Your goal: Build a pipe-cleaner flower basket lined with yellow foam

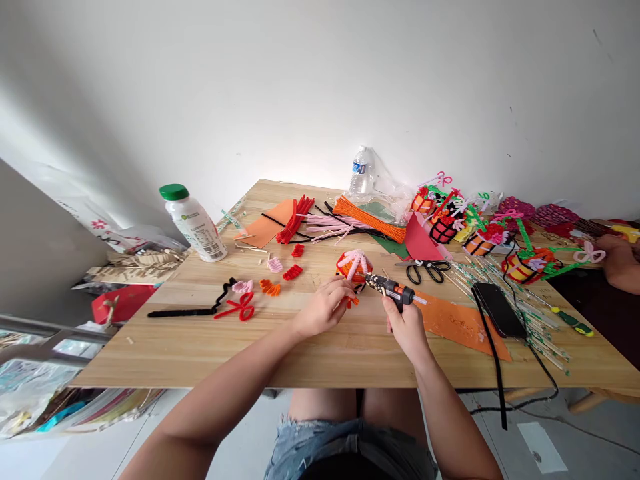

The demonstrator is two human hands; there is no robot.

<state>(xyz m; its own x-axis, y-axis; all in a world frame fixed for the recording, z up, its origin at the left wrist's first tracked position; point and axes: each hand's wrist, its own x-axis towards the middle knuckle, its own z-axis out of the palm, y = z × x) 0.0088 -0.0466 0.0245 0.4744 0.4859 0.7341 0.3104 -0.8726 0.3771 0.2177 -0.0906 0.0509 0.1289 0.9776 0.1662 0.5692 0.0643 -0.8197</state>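
Note:
My right hand (407, 327) grips a black hot glue gun (393, 291) with a clear glue stick poking out of its back. The gun's nozzle points left, at a small red, orange and pink pipe-cleaner piece (355, 267) in the middle of the table. My left hand (327, 307) is pinched just in front of that piece, and a bit of orange pipe cleaner (353, 303) shows at its fingertips. Left of it lie folded red (293, 272), orange (270, 287) and pink (243, 287) pipe-cleaner pieces, a red bow (240, 307) and a bent black pipe cleaner (187, 312).
A white bottle (195, 223) with a green cap stands at the left. Bundled pipe cleaners (370, 219), scissors (427, 270), a phone (500, 310) and finished pipe-cleaner baskets (530, 265) fill the back and right. Another person's hand (620, 260) is at the far right.

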